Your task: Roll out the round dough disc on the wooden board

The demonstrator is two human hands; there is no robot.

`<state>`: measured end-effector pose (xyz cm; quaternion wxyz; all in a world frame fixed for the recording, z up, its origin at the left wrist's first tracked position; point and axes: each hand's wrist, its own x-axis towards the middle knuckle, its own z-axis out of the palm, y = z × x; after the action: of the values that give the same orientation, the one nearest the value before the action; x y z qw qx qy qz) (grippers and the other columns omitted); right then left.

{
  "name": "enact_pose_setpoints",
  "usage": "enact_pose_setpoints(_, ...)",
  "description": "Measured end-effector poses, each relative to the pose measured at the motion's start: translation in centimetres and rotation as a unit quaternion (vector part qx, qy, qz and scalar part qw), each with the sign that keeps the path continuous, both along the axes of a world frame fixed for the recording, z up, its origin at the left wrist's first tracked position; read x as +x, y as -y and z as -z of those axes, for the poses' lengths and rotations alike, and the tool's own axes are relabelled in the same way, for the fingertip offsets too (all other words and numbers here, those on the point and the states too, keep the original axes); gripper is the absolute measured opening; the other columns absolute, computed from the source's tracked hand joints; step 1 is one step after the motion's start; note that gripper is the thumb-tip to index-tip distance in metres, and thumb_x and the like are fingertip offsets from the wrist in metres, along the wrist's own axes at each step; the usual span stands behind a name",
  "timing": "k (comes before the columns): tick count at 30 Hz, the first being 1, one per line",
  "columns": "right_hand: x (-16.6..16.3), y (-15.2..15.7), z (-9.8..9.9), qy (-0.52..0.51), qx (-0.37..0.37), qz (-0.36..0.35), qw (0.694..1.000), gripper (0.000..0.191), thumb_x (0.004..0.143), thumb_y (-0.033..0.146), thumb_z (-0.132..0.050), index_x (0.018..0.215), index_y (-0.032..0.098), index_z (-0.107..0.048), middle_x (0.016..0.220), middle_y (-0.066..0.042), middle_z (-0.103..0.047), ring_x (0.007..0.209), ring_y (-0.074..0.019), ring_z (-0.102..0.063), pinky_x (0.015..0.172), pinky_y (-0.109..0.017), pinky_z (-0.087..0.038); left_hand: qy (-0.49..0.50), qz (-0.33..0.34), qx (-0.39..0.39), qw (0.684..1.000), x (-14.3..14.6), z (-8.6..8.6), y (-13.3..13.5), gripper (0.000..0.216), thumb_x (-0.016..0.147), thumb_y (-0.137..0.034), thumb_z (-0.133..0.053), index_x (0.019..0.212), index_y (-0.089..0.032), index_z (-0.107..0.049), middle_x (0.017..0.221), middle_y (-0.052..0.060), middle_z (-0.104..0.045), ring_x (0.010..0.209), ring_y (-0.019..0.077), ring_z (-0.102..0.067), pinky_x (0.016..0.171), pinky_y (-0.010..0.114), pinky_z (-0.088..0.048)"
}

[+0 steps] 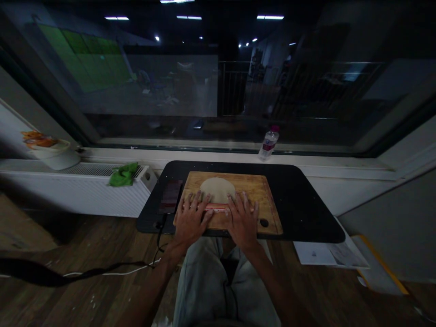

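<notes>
A pale, rounded sheet of dough (pixel 218 188) lies flat on a wooden cutting board (pixel 250 222). Across its near edge runs a reddish rolling pin (pixel 216 207), with its middle showing between my hands. My left hand (pixel 192 217) rests palm down over the pin's left part, fingers stretched forward and apart. Over the right part lies my right hand (pixel 241 218), also flat with spread fingers. Both palms hide the pin's ends, and neither hand is wrapped round it.
The board sits on a black table (pixel 303 204). Left of it lies a dark phone-like slab (pixel 171 196) with a cable. A water bottle (pixel 269 143) stands on the windowsill. A green cloth (pixel 123 174) and a white pot (pixel 59 155) are on the radiator (pixel 105 195).
</notes>
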<state>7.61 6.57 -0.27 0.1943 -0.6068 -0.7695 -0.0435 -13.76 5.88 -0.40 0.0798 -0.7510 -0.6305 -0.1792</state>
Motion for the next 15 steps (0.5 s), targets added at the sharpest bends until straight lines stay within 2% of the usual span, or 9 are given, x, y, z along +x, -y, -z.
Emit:
enact_pose_setpoints(7, 0.2, -4.6, -1.1, 0.017, -0.005, -0.022, 1.0, 0.059, 0.117, 0.033, -0.036, 0.175, 0.028, -0.045, 0.179, -0.01, -0.048, 0.172, -0.0379, -0.027, 0.136, -0.076, -0.013, -0.033, 0.012, -0.014, 0.999, -0.3, -1.7, -3.3, 0.06, 0.115, -0.055, -0.045, 0.172, -0.035, -0.051, 0.182, 0.009, -0.044, 0.161, 0.0421, -0.046, 0.124, 0.062, -0.045)
enact_pose_setpoints(11, -0.2, -7.8, -1.6, 0.026, -0.002, -0.019, 0.999, 0.059, 0.119, 0.036, -0.035, 0.175, 0.023, -0.045, 0.178, -0.014, -0.049, 0.17, -0.0394, -0.031, 0.137, -0.073, -0.014, -0.035, 0.002, -0.025, 0.999, 0.0, -2.5, -5.5, 0.06, 0.117, -0.054, -0.039, 0.173, -0.035, -0.049, 0.182, 0.009, -0.044, 0.166, 0.043, -0.039, 0.124, 0.065, -0.044)
enact_pose_setpoints(15, -0.8, -11.4, -2.1, 0.022, -0.015, 0.002, 1.0, 0.059, 0.118, 0.038, -0.039, 0.175, 0.024, -0.046, 0.177, -0.015, -0.05, 0.17, -0.0398, -0.033, 0.137, -0.07, -0.016, -0.027, -0.015, -0.044, 0.999, 0.6, -3.2, -8.9, 0.06, 0.116, -0.053, -0.039, 0.172, -0.033, -0.052, 0.18, 0.008, -0.047, 0.167, 0.0417, -0.039, 0.128, 0.065, -0.041)
